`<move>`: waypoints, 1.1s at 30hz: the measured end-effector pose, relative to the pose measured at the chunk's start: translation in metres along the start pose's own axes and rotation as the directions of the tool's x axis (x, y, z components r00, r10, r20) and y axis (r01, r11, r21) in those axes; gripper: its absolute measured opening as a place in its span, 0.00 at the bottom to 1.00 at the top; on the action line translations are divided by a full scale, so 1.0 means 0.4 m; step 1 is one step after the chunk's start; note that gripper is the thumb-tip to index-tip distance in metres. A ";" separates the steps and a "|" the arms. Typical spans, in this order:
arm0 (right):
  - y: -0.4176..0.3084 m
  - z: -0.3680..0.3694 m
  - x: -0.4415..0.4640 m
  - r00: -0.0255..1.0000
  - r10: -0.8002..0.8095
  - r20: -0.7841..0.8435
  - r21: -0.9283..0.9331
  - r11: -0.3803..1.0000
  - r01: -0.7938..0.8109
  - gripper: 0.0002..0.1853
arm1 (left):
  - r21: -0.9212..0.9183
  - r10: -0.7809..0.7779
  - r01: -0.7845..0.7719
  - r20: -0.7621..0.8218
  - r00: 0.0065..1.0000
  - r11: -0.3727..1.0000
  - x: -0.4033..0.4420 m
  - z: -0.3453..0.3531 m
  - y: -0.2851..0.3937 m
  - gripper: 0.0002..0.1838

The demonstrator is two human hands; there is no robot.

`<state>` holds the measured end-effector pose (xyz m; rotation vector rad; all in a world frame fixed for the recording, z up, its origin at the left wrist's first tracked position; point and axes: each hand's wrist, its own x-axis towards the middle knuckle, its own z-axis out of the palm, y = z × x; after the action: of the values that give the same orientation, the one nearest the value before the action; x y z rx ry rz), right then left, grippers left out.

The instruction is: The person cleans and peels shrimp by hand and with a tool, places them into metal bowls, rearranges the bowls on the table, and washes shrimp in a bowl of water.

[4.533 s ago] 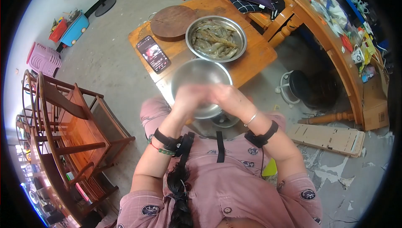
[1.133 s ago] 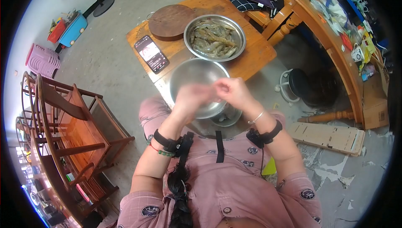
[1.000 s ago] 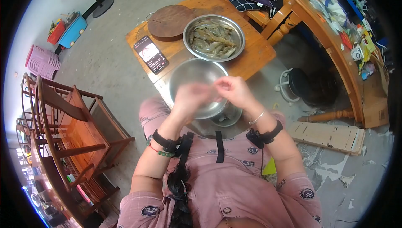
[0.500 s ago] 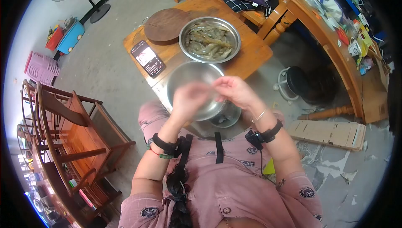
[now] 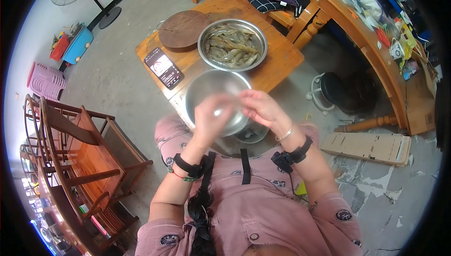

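Note:
My left hand (image 5: 212,117) is over a steel bowl (image 5: 199,84), its fingers smeared by motion. Close beside it, at the bowl's right rim, my right hand (image 5: 261,108) has thumb and fingers pinched together; whatever is in them, if anything, is too small to make out. Beyond the hands, a second steel bowl (image 5: 264,44) holds many raw grey-green shrimp (image 5: 231,47). Partly hidden under the right hand and the near bowl, another container (image 5: 253,135) stands lower down.
A wooden table (image 5: 284,63) carries the bowls, a round wooden chopping board (image 5: 183,30) and a lit phone (image 5: 164,68). Wooden chairs (image 5: 89,148) stand at left. On the right are a wheeled stool (image 5: 324,91) and flat cardboard (image 5: 366,148).
Both hands stay close together over the near bowl, with the left still blurred by motion. The whole view has shifted slightly; the shrimp bowl and phone keep their places on the table.

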<state>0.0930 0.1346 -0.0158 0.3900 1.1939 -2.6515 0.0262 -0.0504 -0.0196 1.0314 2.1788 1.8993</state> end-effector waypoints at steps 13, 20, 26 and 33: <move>-0.037 0.065 -0.018 0.980 -0.197 -0.001 -0.545 0.822 0.165 0.07 | 0.047 -0.124 0.119 0.137 0.983 0.992 0.022 -0.030 0.002 0.09; -0.027 0.036 -0.005 0.995 -0.097 -0.038 -0.307 0.948 0.081 0.04 | 0.173 0.041 -0.052 0.070 0.997 0.983 0.018 -0.018 0.026 0.10; -0.009 0.047 -0.004 0.996 -0.037 -0.086 -0.005 0.999 0.036 0.03 | 0.188 0.102 -0.084 -0.090 0.991 0.979 0.007 0.004 0.031 0.10; 0.020 0.040 0.004 0.995 -0.007 -0.103 0.149 0.989 0.022 0.03 | 0.220 0.065 -0.022 -0.186 0.980 0.975 0.005 0.012 0.035 0.10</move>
<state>0.0915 0.1170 -0.0117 0.5503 1.0310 -2.7729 0.0329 -0.0452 -0.0073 0.9691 2.5401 1.8837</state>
